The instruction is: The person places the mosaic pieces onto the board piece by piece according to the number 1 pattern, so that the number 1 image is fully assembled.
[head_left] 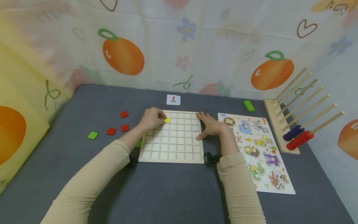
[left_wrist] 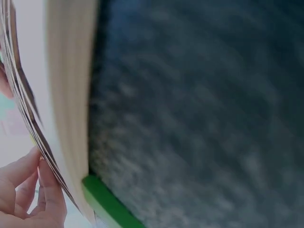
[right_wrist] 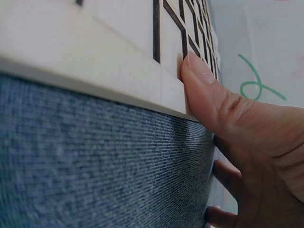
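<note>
A wooden grid board (head_left: 172,161) lies flat on the dark tabletop. By its upper left part, my left hand (head_left: 152,119) pinches a small yellow square tile (head_left: 167,120) at the grid's surface; whether the tile sits fully inside a cell cannot be seen. In the left wrist view the bunched fingertips (left_wrist: 46,176) meet over the board. My right hand (head_left: 212,125) rests on the board's right edge with spread fingers. Its thumb (right_wrist: 204,88) presses on the rim in the right wrist view. A green piece (left_wrist: 111,204) touches the board's left side, partly hidden by the left arm.
Several red tiles (head_left: 111,131) and a green tile (head_left: 93,135) lie left of the board. Behind it is a small pattern card (head_left: 173,100). To the right are an animal puzzle (head_left: 268,183), a green block (head_left: 248,106) and a peg stand (head_left: 269,116) with red and blue beads.
</note>
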The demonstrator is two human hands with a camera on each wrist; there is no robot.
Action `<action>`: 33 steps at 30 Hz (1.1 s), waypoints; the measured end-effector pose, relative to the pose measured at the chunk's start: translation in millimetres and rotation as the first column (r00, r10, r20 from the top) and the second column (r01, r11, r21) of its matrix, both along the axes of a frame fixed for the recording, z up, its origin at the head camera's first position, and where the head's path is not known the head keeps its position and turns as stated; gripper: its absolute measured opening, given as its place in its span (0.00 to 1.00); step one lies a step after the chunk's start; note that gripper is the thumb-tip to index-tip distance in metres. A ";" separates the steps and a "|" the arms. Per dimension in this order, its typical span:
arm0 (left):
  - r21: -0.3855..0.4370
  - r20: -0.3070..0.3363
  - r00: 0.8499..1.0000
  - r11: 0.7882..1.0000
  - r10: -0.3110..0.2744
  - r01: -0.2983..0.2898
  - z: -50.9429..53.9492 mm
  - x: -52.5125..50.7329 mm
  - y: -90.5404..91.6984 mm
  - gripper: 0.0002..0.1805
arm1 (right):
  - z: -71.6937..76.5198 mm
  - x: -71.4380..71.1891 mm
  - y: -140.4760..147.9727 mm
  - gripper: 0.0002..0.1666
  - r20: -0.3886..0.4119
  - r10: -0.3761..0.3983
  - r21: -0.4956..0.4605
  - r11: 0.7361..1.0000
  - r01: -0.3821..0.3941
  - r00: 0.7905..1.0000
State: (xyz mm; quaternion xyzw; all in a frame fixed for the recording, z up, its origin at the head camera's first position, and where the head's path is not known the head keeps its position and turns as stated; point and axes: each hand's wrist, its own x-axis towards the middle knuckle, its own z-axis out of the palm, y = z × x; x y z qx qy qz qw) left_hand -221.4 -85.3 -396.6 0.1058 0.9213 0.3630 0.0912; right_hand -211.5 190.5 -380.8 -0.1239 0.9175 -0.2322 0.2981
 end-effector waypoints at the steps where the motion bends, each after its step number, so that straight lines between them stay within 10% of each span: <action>1: -0.003 -0.003 1.000 1.000 -0.002 0.002 0.1 0.1 0.4 0.10 | -0.3 -0.2 0.1 0.67 -0.001 -0.001 0.000 1.000 0.001 1.000; 17: 0.059 0.060 0.994 0.995 -0.089 0.085 22.1 -1.6 -19.2 0.17 | 1.8 1.3 -0.4 0.66 0.003 -0.008 -0.007 1.000 0.008 1.000; 33: 0.064 -0.003 0.999 0.997 0.042 -0.041 32.5 1.9 -70.7 0.15 | 1.7 1.5 -1.1 0.66 0.001 -0.014 -0.013 1.000 0.014 1.000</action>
